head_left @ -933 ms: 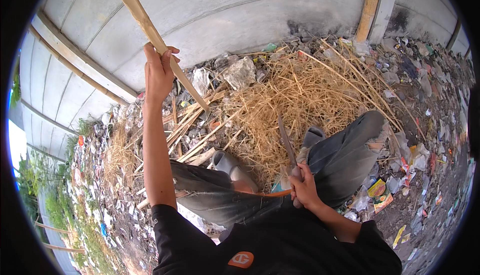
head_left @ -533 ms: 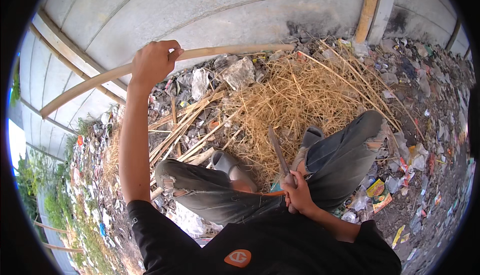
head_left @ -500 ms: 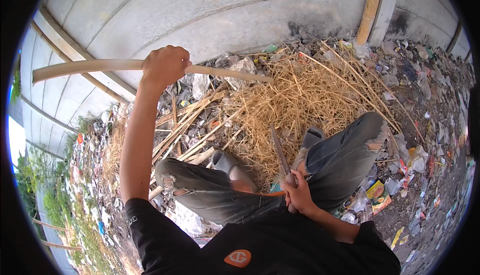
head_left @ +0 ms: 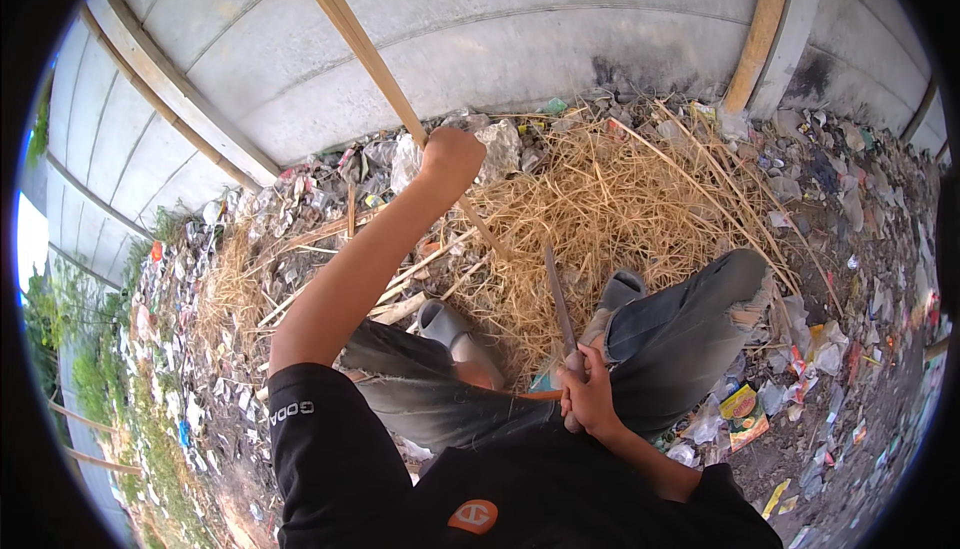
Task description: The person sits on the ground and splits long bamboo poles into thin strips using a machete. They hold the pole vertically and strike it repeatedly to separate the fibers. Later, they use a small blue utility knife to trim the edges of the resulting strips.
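My left hand (head_left: 455, 161) is closed around a long split bamboo strip (head_left: 362, 47), raised in front of me. The strip slants from the upper left, against the wall, down to the straw-like shavings, where its lower end points. In my right hand (head_left: 590, 396), held low between my knees, is a knife (head_left: 560, 299) with a dark, narrow blade. Its blade points up and away from me, and my fingers wrap its wooden handle. Strip and blade are apart. Below them spreads a heap of pale bamboo shavings (head_left: 610, 199).
Grey sandals (head_left: 445, 324) on my feet stand at the heap's near edge. Several split bamboo pieces (head_left: 400, 307) lie left of the heap, and long thin strips (head_left: 720, 174) lie on its right. A concrete wall (head_left: 560, 44) rises behind. Plastic litter (head_left: 745, 414) covers the ground around.
My left hand has moved right and slightly lower, turning the bamboo strip from nearly level to steeply slanted. The right hand with the knife has barely moved. The view has shifted slightly.
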Demonstrator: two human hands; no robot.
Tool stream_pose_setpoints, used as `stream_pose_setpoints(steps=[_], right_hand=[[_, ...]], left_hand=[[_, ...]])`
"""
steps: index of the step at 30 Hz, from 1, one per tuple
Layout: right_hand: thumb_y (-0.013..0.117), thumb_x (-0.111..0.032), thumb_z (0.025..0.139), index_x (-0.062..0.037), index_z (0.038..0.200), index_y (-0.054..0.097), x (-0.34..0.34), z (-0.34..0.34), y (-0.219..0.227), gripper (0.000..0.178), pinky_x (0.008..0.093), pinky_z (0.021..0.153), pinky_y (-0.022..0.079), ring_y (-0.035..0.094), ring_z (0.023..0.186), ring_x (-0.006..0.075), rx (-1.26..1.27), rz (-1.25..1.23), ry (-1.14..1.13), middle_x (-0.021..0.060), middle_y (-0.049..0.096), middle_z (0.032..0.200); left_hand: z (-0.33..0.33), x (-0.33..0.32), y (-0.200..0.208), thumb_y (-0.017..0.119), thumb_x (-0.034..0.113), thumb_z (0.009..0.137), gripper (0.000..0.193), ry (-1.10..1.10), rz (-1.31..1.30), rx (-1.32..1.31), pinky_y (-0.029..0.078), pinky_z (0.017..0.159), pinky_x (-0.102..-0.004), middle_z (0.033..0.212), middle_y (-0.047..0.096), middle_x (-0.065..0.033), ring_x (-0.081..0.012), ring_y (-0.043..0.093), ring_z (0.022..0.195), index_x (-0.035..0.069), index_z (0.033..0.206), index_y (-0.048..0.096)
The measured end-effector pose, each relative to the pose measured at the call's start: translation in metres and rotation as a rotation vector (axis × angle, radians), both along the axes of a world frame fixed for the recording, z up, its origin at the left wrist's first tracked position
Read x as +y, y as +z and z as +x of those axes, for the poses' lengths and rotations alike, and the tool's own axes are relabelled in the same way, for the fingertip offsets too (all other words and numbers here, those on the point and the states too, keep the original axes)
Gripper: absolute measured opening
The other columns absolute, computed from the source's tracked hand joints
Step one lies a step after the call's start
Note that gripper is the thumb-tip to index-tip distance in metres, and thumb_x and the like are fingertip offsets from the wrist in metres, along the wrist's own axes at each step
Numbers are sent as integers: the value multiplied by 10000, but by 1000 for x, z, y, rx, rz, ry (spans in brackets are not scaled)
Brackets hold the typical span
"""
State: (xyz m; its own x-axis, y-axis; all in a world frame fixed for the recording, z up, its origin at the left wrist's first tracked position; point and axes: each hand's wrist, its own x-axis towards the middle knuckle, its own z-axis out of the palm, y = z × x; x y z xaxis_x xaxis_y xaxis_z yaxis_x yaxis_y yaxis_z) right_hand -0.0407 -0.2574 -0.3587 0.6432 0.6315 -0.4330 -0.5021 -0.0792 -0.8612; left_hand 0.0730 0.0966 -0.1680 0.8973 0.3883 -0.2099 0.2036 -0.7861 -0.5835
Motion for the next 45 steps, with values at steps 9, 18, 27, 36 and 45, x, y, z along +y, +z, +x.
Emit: stream_pose_setpoints(steps=[9, 18, 27, 36, 45], right_hand=[[615, -93, 964, 8, 1438, 342, -7, 3, -28, 557, 291, 399, 454, 520, 427, 122, -52, -3, -30, 58, 552, 648], [593, -82, 985, -14, 1456, 358, 18, 14, 5, 530, 282, 416, 443, 510, 450, 100, -101, 32, 31, 47, 547, 686], [556, -162, 1043, -29, 1478, 379, 57, 67, 97, 488, 240, 408, 416, 483, 479, 63, -332, 296, -29, 40, 552, 724], [440, -243, 1091, -109, 1484, 304, 91, 39, 99, 437, 253, 417, 422, 429, 447, 80, -657, 641, -173, 61, 491, 717], [474, -267, 1087, -65, 1401, 407, 76, 91, 183, 379, 241, 401, 418, 449, 431, 72, -254, 380, -230, 41, 529, 716]], left_hand=[[-48, 12, 47, 731, 437, 898, 696, -512, -283, -2026, 410, 1066, -479, 1388, 471, -246, -330, 523, 1261, 14, 1380, 460], [-21, 9, 20, 363, 525, 1063, 566, -265, -1684, -1620, 371, 500, -283, 629, 506, -35, -130, 455, 512, 32, 907, 591], [-3, 9, 18, 389, 507, 1048, 522, -169, -1584, -2184, 179, 431, -274, 598, 336, 15, -84, 273, 471, 110, 708, 377], [0, 30, 4, 430, 516, 1039, 542, -374, -1806, -2062, 197, 450, -260, 618, 350, 9, -84, 272, 482, 104, 688, 397], [14, 25, -8, 333, 616, 1015, 569, -194, -1831, -1980, 158, 473, -266, 572, 286, 41, -85, 234, 502, 139, 710, 386]])
